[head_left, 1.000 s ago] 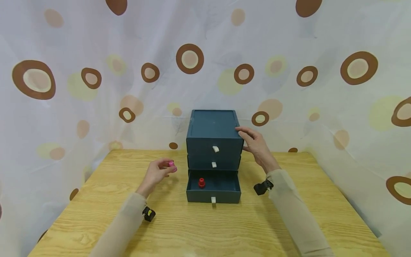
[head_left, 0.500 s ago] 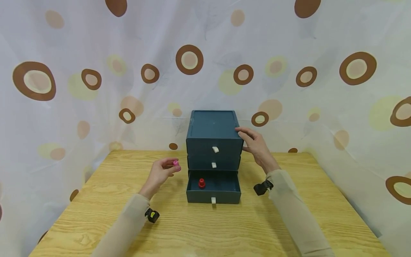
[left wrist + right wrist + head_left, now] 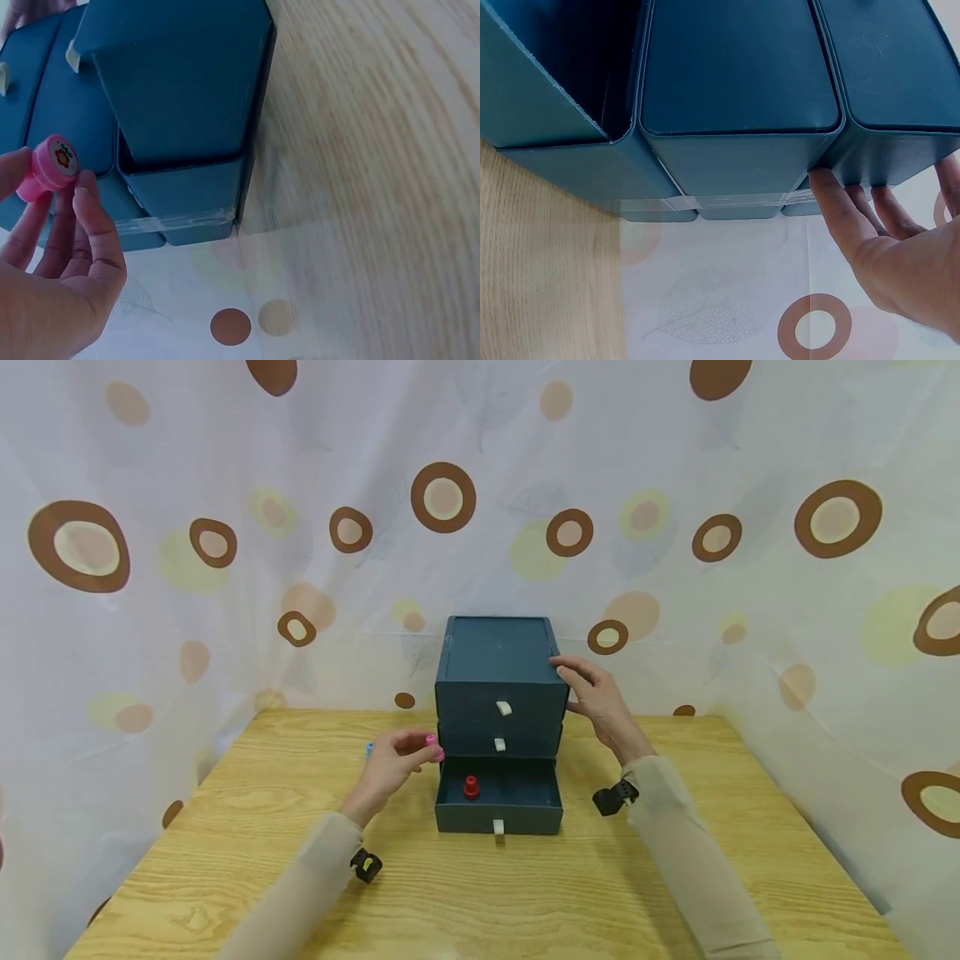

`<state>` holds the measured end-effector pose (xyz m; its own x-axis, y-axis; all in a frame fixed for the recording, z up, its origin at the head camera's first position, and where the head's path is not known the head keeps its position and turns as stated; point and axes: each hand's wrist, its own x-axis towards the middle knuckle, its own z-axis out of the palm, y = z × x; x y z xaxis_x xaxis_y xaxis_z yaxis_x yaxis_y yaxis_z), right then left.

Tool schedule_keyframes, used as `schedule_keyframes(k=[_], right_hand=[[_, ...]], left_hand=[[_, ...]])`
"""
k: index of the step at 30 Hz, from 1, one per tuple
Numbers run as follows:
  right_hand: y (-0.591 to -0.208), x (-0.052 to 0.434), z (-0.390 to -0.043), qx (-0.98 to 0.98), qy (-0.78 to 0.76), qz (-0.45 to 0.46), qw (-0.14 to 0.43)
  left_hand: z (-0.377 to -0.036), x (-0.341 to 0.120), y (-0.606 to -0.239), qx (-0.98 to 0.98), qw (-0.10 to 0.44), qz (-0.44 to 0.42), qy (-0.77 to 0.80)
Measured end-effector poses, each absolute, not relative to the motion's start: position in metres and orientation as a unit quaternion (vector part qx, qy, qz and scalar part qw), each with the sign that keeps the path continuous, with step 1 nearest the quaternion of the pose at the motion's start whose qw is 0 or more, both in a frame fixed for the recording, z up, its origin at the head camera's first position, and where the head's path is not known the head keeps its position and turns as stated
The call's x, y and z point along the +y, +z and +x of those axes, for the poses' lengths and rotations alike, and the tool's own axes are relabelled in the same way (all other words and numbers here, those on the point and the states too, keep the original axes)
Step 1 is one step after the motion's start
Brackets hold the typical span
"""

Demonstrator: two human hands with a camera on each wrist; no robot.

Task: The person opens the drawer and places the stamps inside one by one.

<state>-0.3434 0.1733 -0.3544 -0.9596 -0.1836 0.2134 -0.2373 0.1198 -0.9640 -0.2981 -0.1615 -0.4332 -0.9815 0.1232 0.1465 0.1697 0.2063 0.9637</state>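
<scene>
My left hand (image 3: pixel 390 768) pinches a small pink stamp (image 3: pixel 57 162) between thumb and fingers, just left of the dark blue drawer cabinet (image 3: pixel 498 652). A round picture shows on the stamp's end in the left wrist view. The cabinet's bottom drawer (image 3: pixel 498 819) is pulled out, and a red stamp (image 3: pixel 471 787) stands inside it toward the left. My right hand (image 3: pixel 600 697) rests on the cabinet's upper right edge; in the right wrist view its fingers (image 3: pixel 847 217) lie fairly straight against the side. The two upper drawers are closed.
Behind my left hand a bit of a small blue object (image 3: pixel 369 749) shows, mostly hidden. The wooden table (image 3: pixel 480 902) stretches around the cabinet, with a patterned curtain (image 3: pixel 495 577) behind it. White pull tabs (image 3: pixel 504 707) stick out from the drawer fronts.
My left hand has moved right with the pink stamp, closer to the cabinet. The small blue object has come into sight behind it. My right hand and the open drawer have stayed put.
</scene>
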Motion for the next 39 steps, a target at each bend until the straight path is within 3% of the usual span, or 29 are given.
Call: schedule_keyframes(k=[30,39], right_hand=[[-0.355,0.173,-0.344,-0.748,0.65,0.135,0.027],[-0.355,0.172,-0.345,-0.75,0.648,0.133,0.026]], left_hand=[[-0.302,-0.11,-0.447,-0.839,0.057,-0.214,-0.497],[-0.306,-0.101,-0.448,-0.855,0.03,-0.235,-0.462]])
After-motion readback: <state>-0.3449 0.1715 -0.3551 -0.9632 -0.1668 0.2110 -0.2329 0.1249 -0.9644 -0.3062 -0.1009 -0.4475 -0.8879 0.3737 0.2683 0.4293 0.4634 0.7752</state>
